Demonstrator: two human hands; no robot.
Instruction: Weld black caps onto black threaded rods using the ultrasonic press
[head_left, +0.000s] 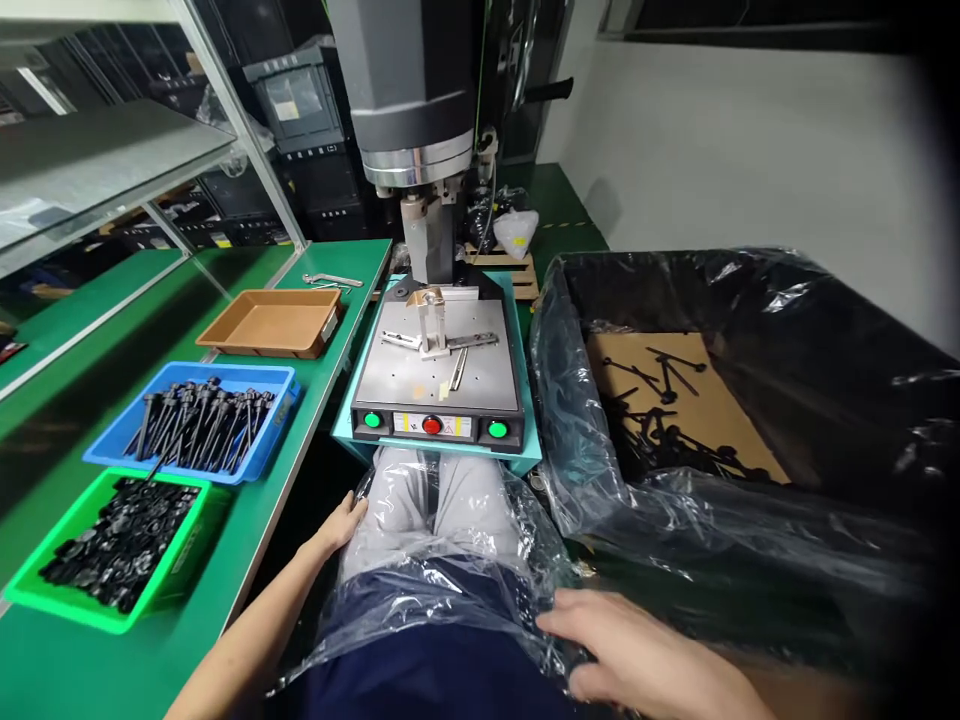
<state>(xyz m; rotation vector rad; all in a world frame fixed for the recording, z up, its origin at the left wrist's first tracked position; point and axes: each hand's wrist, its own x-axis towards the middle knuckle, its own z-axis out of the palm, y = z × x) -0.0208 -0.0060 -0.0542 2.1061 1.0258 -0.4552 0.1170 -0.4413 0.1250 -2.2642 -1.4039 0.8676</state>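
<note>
Plastic (442,577) crosses your lap (469,500), lower centre, between your partly curled left hand (346,522) and right hand (626,640), both beside its edges. Whether either grips it is unclear.

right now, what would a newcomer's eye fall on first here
Probably the big machine head, top centre, hanging over a metal fixture. Then the bright blue tray and green tray of black parts on the left bench. Clear plastic draped over the lap, lower centre, stands out too.
</note>
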